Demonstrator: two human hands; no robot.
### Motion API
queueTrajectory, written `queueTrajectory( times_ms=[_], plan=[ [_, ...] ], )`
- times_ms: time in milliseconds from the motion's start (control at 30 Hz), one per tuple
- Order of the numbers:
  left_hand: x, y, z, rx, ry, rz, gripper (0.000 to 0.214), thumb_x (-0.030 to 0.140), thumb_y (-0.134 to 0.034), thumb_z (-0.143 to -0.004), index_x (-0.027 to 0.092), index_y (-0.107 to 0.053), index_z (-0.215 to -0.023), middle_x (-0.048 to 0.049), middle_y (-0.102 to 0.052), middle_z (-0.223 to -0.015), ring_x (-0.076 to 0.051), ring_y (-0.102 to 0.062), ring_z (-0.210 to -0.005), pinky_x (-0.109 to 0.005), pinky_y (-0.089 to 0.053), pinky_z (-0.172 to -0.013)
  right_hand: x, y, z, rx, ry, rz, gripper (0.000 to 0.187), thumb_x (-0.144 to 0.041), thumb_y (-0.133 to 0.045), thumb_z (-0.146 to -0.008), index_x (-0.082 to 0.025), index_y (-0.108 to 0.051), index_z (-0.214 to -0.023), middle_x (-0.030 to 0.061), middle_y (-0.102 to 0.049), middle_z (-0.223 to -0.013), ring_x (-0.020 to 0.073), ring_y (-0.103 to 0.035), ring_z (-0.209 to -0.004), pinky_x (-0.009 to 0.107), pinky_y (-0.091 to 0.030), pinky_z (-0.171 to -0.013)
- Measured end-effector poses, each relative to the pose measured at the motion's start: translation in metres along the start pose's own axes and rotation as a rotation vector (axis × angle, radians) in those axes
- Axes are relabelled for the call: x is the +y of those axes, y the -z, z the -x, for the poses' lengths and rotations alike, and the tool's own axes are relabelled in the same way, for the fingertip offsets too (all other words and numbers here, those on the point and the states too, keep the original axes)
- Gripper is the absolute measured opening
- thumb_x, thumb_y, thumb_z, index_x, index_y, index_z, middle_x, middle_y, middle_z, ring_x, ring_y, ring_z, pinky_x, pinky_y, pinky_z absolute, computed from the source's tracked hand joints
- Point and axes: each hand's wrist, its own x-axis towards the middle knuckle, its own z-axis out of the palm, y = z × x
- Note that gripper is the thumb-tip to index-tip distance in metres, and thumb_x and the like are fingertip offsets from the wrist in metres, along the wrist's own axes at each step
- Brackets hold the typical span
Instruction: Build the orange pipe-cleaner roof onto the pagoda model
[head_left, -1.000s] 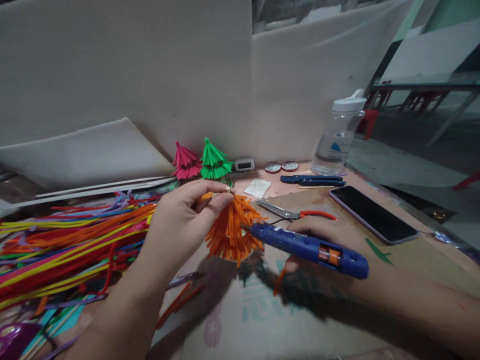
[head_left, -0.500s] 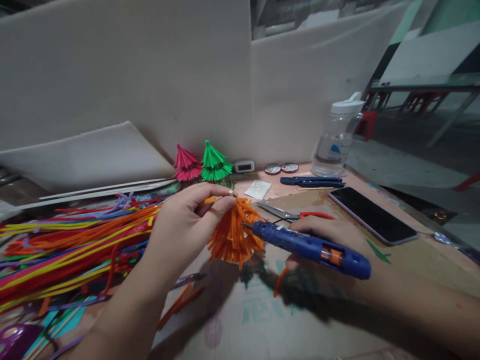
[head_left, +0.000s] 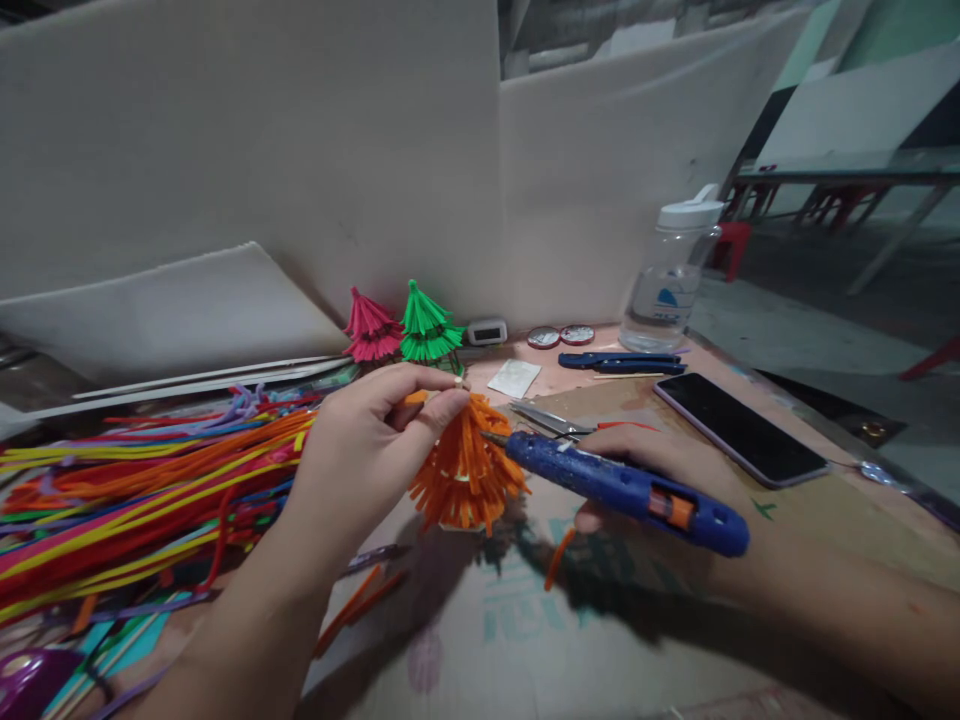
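My left hand [head_left: 375, 440] pinches the top of an orange pipe-cleaner tree [head_left: 469, 470], whose layered strips flare out toward the bottom. A small pale stick end shows above the fingertips. In my right hand [head_left: 637, 480] is a blue hot glue gun [head_left: 600, 480], its nozzle pointing left at the tree's upper right side. Whether the tip touches the strips I cannot tell. A short orange pipe-cleaner piece [head_left: 559, 560] sticks out below the right hand's fingers. Scissors [head_left: 551, 420] with red handles lie just behind the glue gun, partly hidden.
Pipe cleaners [head_left: 165, 500] in many colours cover the left side. A pink tree [head_left: 371, 328] and a green tree [head_left: 426, 325] stand at the back. To the right are a phone [head_left: 739, 430], a blue-handled tool [head_left: 622, 362] and a water bottle [head_left: 667, 280]. Cardboard [head_left: 540, 660] covers the work surface.
The orange tree has turned or tilted slightly in my left hand, showing more of its pale lower edge. The glue gun's rear end has shifted slightly right and its nozzle remains at the tree.
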Motion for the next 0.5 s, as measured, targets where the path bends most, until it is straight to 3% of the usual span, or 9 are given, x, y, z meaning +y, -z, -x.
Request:
queueTrajectory(
  times_ms=[100, 200, 500],
  plan=[
    [-0.005, -0.001, -0.001, 0.01, 0.033, 0.01, 0.014, 0.031, -0.064, -0.088, 0.022, -0.074, -0.09, 0.0048, -0.058, -0.064, -0.009, -0.045, -0.055, -0.021, -0.035, -0.052, 0.0, 0.0, -0.002, 0.025, 0.03, -0.006, 0.025, -0.029, -0.074, -0.083, -0.026, -0.065, -0.105, 0.0021, -0.076, -0.091, 0.0195, -0.072, -0.076, 0.029, -0.055, -0.068],
    [-0.008, -0.001, -0.002, 0.012, 0.049, 0.02, 0.016, 0.033, -0.064, -0.088, 0.022, -0.074, -0.089, 0.0064, -0.048, -0.056, -0.008, -0.036, -0.05, -0.022, -0.028, -0.047, 0.003, -0.001, 0.0, 0.033, 0.046, -0.018, 0.035, -0.027, -0.074, -0.083, -0.026, -0.062, -0.115, 0.003, -0.076, -0.101, 0.0199, -0.073, -0.084, 0.029, -0.057, -0.074],
    [-0.004, 0.001, -0.003, 0.015, 0.056, 0.012, 0.015, 0.032, -0.064, -0.087, 0.021, -0.073, -0.087, 0.0072, -0.043, -0.055, -0.008, -0.033, -0.049, -0.022, -0.027, -0.047, 0.014, -0.005, 0.005, 0.035, 0.02, 0.121, 0.041, -0.035, -0.074, -0.082, -0.028, -0.058, -0.119, 0.0025, -0.075, -0.097, 0.0225, -0.072, -0.081, 0.034, -0.056, -0.071]
  ],
)
